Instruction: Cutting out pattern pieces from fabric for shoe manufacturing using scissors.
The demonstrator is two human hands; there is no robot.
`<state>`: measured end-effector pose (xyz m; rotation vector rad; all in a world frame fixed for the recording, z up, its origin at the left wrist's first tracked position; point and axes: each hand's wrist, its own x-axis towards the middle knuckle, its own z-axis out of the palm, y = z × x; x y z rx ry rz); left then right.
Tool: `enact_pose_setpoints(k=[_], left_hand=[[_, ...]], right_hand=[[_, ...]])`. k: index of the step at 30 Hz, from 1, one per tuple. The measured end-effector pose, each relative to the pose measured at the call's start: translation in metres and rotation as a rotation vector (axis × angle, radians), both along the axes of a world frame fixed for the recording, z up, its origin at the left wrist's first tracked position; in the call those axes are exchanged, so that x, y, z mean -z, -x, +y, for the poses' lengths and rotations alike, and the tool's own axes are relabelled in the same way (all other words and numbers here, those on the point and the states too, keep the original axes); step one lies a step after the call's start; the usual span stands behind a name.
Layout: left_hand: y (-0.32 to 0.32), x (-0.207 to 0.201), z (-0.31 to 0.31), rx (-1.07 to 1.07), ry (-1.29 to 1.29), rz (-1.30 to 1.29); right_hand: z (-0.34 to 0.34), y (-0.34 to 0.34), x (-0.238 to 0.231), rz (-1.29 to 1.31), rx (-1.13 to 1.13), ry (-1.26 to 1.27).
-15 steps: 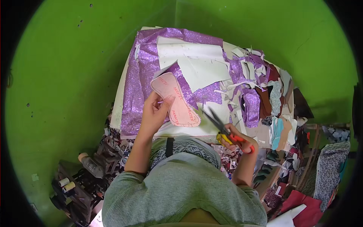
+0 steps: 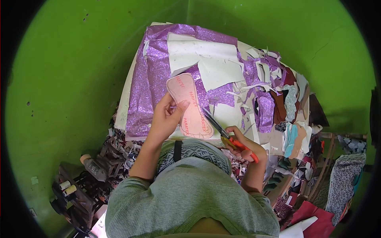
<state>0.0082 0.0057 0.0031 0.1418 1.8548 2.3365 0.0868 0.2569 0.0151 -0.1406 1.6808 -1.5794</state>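
My left hand (image 2: 168,115) pinches a pink sole-shaped piece (image 2: 193,119) at its narrow middle, thumb on top. A dark outline runs near its edge, and red print marks its face. In my right hand (image 2: 244,146) are scissors (image 2: 214,123) with dark blades and red and yellow handles. The blades lie along the right edge of the pink piece, pointing up and away from me; whether they bite into it I cannot tell. Underneath spreads purple glitter sheet material (image 2: 139,91) with white backing showing (image 2: 204,51), partly cut away.
Purple and white offcuts (image 2: 266,71) lie on the board's right side, beside stacked cut pieces (image 2: 265,111) and a teal strip (image 2: 291,139). At lower left are a bottle (image 2: 94,168) and thread spools (image 2: 69,188). Red fabric (image 2: 311,218) hangs at lower right. Green walls (image 2: 71,79) surround the board.
The scissors have moved left and closed up, and their blades now meet the pink piece's right edge. My left hand has shifted the piece slightly right and turned it more upright.
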Motion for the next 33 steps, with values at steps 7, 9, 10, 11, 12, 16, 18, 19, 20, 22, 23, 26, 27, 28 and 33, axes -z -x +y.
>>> enact_pose_setpoints(k=[7,9,10,11,12,16,18,19,20,22,23,26,27,28,33], left_hand=[[-0.007,-0.005,0.011,0.022,-0.074,-0.044],[-0.008,-0.004,0.014,0.016,-0.087,-0.054],[-0.008,-0.004,0.015,0.006,-0.118,-0.055],[-0.007,-0.004,0.016,-0.005,-0.150,-0.055],[-0.008,-0.004,0.017,-0.005,-0.150,-0.055],[-0.010,-0.007,0.019,-0.026,-0.156,-0.048],[-0.010,-0.007,0.020,-0.031,-0.160,-0.044],[-0.010,-0.007,0.020,-0.035,-0.168,-0.033],[-0.010,-0.006,0.020,-0.039,-0.175,-0.022],[-0.010,-0.006,0.020,-0.045,-0.165,-0.003],[-0.010,-0.006,0.019,-0.050,-0.155,0.014],[-0.010,-0.003,0.018,-0.042,-0.133,0.006],[-0.010,-0.003,0.018,-0.043,-0.133,0.006],[-0.010,-0.002,0.017,-0.038,-0.145,0.006],[-0.010,-0.004,0.018,-0.052,-0.164,0.015]], right_hand=[[-0.028,-0.002,0.001,0.080,0.145,-0.027],[-0.036,-0.002,0.000,0.075,0.207,-0.055],[-0.037,-0.002,-0.001,0.071,0.215,-0.058],[-0.038,-0.002,-0.001,0.068,0.222,-0.061],[-0.039,-0.002,0.000,0.067,0.222,-0.061],[-0.040,-0.005,-0.001,0.095,0.220,-0.111],[-0.042,-0.004,-0.003,0.119,0.214,-0.135],[-0.044,-0.003,-0.007,0.137,0.211,-0.139],[-0.045,-0.002,-0.009,0.155,0.207,-0.143],[-0.035,-0.003,0.002,0.219,0.149,-0.080],[-0.032,-0.003,0.005,0.281,0.090,-0.017],[-0.034,-0.005,0.005,0.269,0.135,-0.034],[-0.035,-0.004,0.005,0.269,0.134,-0.035],[-0.037,-0.004,0.004,0.241,0.136,-0.067],[-0.040,-0.003,0.001,0.227,0.119,-0.076]])
